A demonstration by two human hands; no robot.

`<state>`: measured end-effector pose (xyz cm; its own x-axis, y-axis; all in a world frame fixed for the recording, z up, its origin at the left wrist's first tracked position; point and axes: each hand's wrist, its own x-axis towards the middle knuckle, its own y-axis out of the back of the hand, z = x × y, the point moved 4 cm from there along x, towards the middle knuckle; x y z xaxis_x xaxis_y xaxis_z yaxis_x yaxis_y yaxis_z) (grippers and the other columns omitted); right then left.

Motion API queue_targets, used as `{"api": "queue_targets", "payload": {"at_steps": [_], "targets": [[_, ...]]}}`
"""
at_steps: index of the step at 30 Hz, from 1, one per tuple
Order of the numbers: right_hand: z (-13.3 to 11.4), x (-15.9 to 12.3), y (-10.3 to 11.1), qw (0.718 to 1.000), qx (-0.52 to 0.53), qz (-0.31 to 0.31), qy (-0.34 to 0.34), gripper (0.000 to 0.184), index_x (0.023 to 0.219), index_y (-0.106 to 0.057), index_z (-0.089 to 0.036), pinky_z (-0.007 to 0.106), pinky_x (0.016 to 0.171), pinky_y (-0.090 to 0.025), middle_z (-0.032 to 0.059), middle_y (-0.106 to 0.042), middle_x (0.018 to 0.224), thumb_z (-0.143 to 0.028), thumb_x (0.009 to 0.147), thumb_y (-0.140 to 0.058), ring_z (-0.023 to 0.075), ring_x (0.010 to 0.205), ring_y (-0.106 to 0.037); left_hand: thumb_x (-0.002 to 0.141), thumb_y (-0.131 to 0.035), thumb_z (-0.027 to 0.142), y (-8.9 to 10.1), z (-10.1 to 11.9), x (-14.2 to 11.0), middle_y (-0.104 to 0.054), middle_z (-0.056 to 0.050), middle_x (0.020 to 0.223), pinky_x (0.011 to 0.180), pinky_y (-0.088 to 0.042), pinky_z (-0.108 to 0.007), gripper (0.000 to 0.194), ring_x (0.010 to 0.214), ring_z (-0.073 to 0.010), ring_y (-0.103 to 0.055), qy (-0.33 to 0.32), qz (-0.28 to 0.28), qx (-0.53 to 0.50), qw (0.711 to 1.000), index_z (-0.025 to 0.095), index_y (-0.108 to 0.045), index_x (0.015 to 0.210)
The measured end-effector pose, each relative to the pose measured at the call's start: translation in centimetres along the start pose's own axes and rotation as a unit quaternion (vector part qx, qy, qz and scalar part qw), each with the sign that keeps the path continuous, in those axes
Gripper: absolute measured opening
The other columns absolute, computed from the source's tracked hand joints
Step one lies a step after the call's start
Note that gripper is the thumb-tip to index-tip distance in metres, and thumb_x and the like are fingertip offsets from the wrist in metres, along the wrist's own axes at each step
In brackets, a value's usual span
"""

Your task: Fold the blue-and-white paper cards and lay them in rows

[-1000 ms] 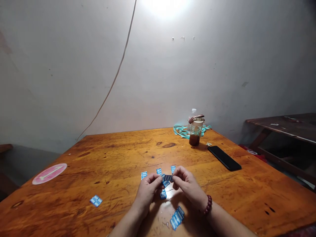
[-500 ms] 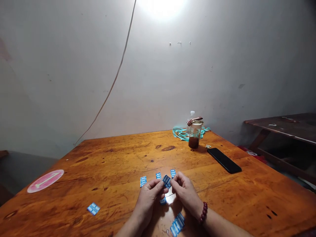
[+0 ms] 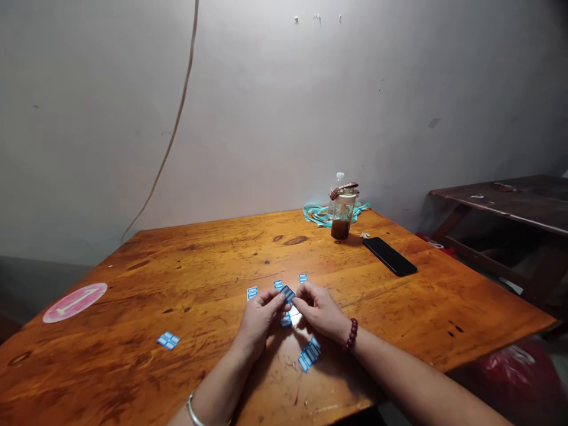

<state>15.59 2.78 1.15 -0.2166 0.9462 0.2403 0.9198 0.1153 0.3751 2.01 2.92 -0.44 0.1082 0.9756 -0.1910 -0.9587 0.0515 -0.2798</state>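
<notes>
Seemingly the left hand [image 3: 258,322] and right hand [image 3: 320,310] pinch one blue card [image 3: 287,294]; open tabletop [image 3: 133,296] runs left to its edge.

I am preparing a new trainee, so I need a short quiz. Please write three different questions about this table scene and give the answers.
1. Which thing is nearest to the black smartphone?
A) the jar with brown liquid
B) the pink round sticker
C) the lone blue-and-white card on the left

2. True or false: the metal bangle is on the right wrist.

3. What do the left hand and the right hand hold between them?

Key:
1. A
2. False; it is on the left wrist.
3. A small blue-and-white card
</notes>
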Motion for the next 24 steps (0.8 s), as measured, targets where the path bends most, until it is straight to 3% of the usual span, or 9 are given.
{"api": "queue_targets", "payload": {"at_steps": [3,6,8,12,17,20,24], "targets": [[-0.3,-0.5,1.0,0.993,-0.044,-0.111,0.007,0.016,0.079,-0.052,-0.017,0.017,0.048,-0.032,-0.0042,-0.047,0.062,-0.031,0.073,-0.051,0.0070,0.054,-0.043,0.064,-0.065,0.030,0.7,0.8,0.1,-0.063,-0.002,0.067,0.053,-0.045,-0.017,0.022,0.058,-0.0093,-0.058,-0.034,0.021,0.004,0.999,0.013,-0.059,0.077],[-0.4,-1.7,1.4,0.946,-0.124,-0.297,0.040,0.027,0.083,-0.057,-0.018,0.017,0.053,-0.034,-0.0019,-0.052,0.075,-0.034,0.061,-0.064,0.0087,0.063,-0.046,0.065,-0.064,0.031,1.7,1.4,0.3,-0.063,-0.002,0.072,0.055,-0.044,-0.016,0.023,0.063,-0.0096,-0.058,-0.068,0.048,0.009,0.996,0.013,-0.059,0.079],[-0.4,-2.1,1.7,0.922,-0.184,-0.335,0.057,0.031,0.086,-0.059,-0.020,0.018,0.057,-0.035,-0.0003,-0.053,0.083,-0.033,0.059,-0.066,0.0098,0.068,-0.047,0.066,-0.063,0.032,2.0,1.5,0.5,-0.063,-0.002,0.071,0.056,-0.044,-0.016,0.023,0.063,-0.0096,-0.058,-0.077,0.053,0.016,0.995,0.014,-0.059,0.080],[-0.2,-2.2,1.3,0.904,-0.266,-0.329,0.060,0.023,0.083,-0.060,-0.019,0.019,0.058,-0.033,0.0000,-0.055,0.080,-0.027,0.062,-0.063,0.0115,0.070,-0.048,0.066,-0.062,0.033,1.7,1.3,0.4,-0.062,-0.002,0.069,0.055,-0.043,-0.016,0.023,0.062,-0.0089,-0.057,-0.079,0.042,0.040,0.995,0.014,-0.059,0.078],[0.0,-2.1,1.2,0.911,-0.250,-0.323,0.056,0.011,0.070,-0.057,-0.017,0.018,0.058,-0.032,-0.0003,-0.056,0.079,-0.023,0.062,-0.061,0.0105,0.069,-0.048,0.067,-0.061,0.033,1.2,1.2,0.2,-0.060,-0.001,0.064,0.053,-0.041,-0.015,0.022,0.060,-0.0079,-0.055,-0.078,0.025,0.056,0.995,0.013,-0.059,0.077],[0.4,-1.6,1.6,0.942,-0.187,-0.278,0.015,0.008,0.066,-0.055,-0.016,0.018,0.054,-0.031,-0.0026,-0.055,0.068,-0.022,0.063,-0.059,0.0090,0.062,-0.045,0.065,-0.062,0.033,1.1,1.3,0.1,-0.060,0.000,0.063,0.052,-0.041,-0.015,0.022,0.058,-0.0079,-0.054,-0.075,0.024,0.057,0.995,0.014,-0.059,0.075],[0.1,-0.6,1.9,0.987,0.027,-0.150,-0.047,0.011,0.064,-0.052,-0.016,0.017,0.048,-0.031,-0.0042,-0.049,0.058,-0.026,0.068,-0.055,0.0073,0.054,-0.041,0.064,-0.063,0.032,0.6,1.2,-0.1,-0.059,0.000,0.061,0.050,-0.041,-0.016,0.021,0.056,-0.0085,-0.054,-0.062,0.013,0.073,0.995,0.013,-0.058,0.073]]}}
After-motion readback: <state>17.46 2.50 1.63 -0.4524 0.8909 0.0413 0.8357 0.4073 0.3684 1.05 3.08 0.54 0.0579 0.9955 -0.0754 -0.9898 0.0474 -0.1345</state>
